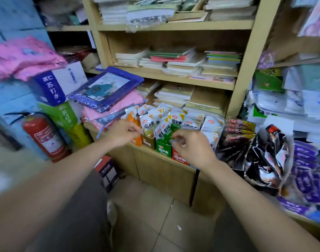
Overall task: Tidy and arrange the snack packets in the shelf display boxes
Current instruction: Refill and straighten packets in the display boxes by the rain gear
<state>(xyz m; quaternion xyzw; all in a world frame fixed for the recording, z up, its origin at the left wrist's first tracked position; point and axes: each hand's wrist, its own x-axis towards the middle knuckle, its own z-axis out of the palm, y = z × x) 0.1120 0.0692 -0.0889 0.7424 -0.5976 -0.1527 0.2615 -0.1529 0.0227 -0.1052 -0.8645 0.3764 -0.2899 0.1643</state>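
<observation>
Head view: left hand [123,132] and right hand [191,149], fingers curled, work among white foil snack packets [164,124] in small coloured card display boxes [163,150] on a wooden shelf ledge [91,128]; blur hides any grip. Straightening appears underway; next, squaring leaning packets upright.

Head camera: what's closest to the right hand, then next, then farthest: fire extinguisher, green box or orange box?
1. Green box, just left of the right hand.
2. Orange box, further left along the shelf.
3. Fire extinguisher, far left, low down.
</observation>
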